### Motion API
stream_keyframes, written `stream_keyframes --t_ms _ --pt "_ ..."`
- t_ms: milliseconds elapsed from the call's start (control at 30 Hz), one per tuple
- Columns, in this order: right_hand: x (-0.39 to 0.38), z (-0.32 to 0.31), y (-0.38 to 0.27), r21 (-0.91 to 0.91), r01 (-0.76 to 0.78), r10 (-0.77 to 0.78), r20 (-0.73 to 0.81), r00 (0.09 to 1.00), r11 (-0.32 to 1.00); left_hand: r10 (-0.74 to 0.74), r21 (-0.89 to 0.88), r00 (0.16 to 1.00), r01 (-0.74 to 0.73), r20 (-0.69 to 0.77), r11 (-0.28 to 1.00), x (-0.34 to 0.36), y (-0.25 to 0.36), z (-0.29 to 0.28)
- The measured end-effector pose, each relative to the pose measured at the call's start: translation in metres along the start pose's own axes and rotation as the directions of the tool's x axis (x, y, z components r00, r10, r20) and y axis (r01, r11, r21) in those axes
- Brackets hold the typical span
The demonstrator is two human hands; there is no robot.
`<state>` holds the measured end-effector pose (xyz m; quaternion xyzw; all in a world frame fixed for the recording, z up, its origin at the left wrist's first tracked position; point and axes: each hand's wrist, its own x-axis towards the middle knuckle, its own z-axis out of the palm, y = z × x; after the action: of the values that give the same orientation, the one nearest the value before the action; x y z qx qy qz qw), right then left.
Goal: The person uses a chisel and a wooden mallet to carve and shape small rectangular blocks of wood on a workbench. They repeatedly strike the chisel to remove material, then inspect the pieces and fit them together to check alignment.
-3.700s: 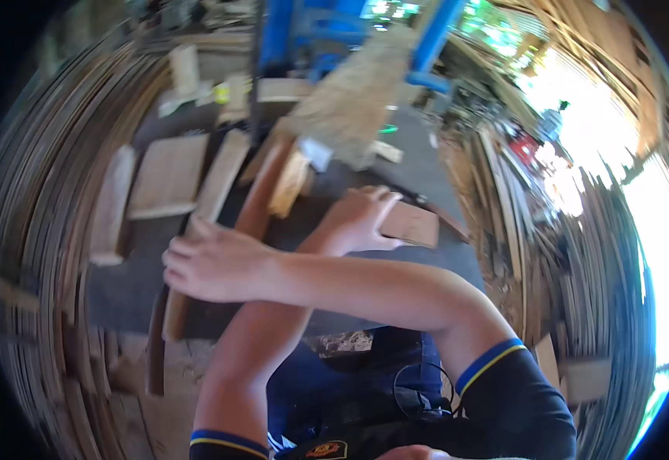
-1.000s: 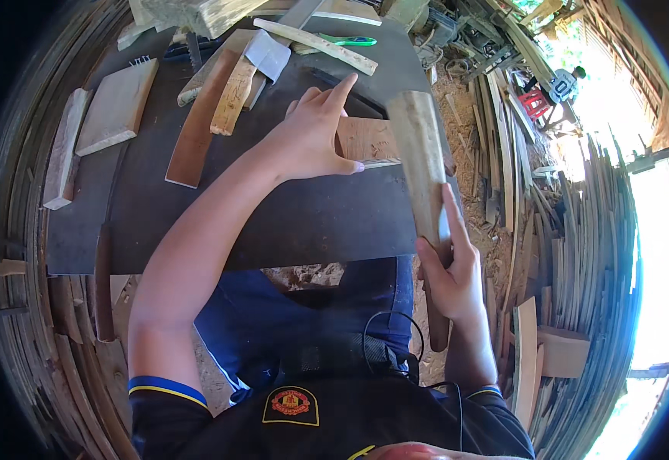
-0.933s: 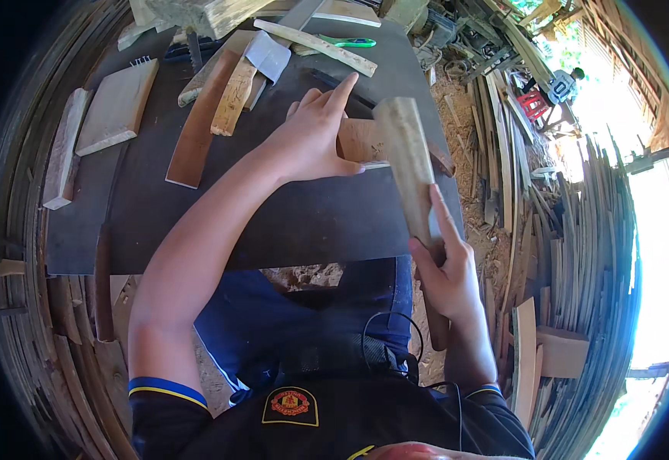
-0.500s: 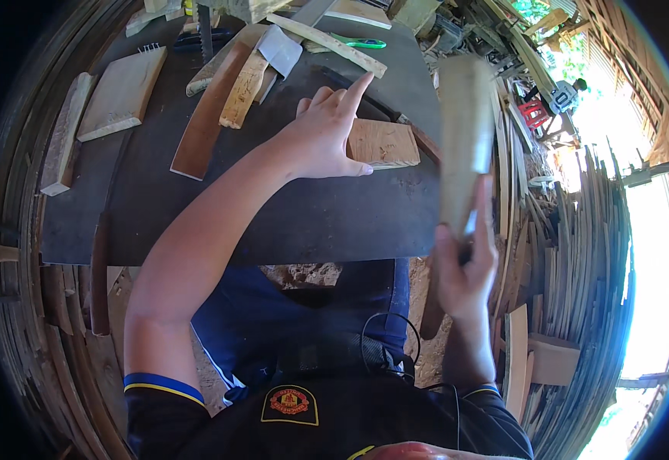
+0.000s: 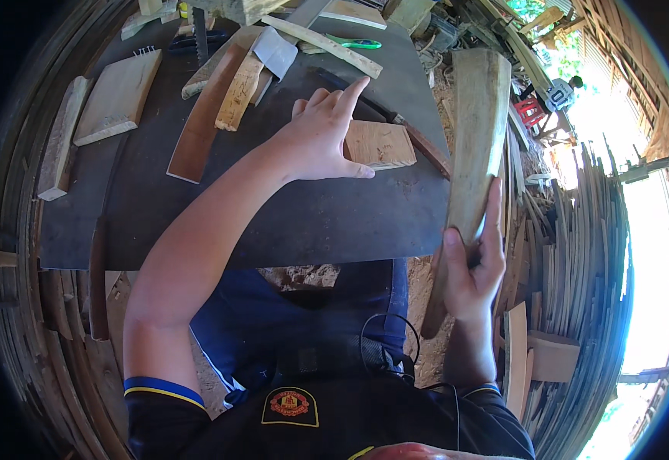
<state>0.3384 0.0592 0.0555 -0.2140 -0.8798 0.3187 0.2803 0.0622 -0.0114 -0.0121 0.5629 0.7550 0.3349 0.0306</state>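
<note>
My left hand [image 5: 321, 138] is at the left end of a light wooden block [image 5: 380, 146] lying flat on the dark tabletop [image 5: 311, 222]. My thumb stretches along its near side, the index finger points away past it, and the other fingers are curled. The block sits in the gap between thumb and index finger. In my right hand [image 5: 474, 264] is a long wooden club [image 5: 479, 130], held upright off the table's right edge. Its broad end is up and its narrower end passes below my hand. Behind the block lies a dark metal tool with a brown wooden handle [image 5: 426, 149].
At the far left lie a board with nails [image 5: 120, 96] and a wood strip [image 5: 66, 138]. Brown and pale wood pieces [image 5: 208, 115], a saw blade [image 5: 199, 34] and a green-handled brush [image 5: 357, 43] lie farther back. Stacked slats [image 5: 580, 253] stand right; a person [image 5: 561, 93] is far off.
The club has shifted slightly right with my right hand and shows sharp now, where it was blurred before. My left hand keeps its place at the block.
</note>
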Motion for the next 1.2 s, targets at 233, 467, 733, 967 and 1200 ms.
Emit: stream_keyframes --t_ms 233,467,733,967,1200 --pt "0.01 0.006 0.02 -0.066 -0.108 0.119 0.188 0.975 0.992 0.016 -0.035 1.0 -0.015 0.014 0.999 0.003 -0.001 0.0" --pt "0.005 -0.004 0.002 0.166 -0.03 0.046 -0.094 0.995 0.986 -0.031 -0.015 0.998 0.031 0.051 0.999 0.002 -0.001 -0.001" --pt "0.017 0.004 -0.003 -0.123 -0.343 0.364 0.26 0.894 0.931 0.0 -0.043 0.999 0.002 0.047 0.999 0.001 0.004 -0.003" --pt "0.003 -0.011 0.003 0.132 -0.064 0.079 -0.117 0.99 0.989 -0.006 -0.016 0.999 0.006 0.054 1.0 0.002 0.0 -0.002" --pt "0.002 0.01 0.02 -0.182 -0.158 0.193 0.195 0.962 0.97 -0.02 -0.051 0.997 0.024 0.069 0.998 0.003 0.003 -0.002"
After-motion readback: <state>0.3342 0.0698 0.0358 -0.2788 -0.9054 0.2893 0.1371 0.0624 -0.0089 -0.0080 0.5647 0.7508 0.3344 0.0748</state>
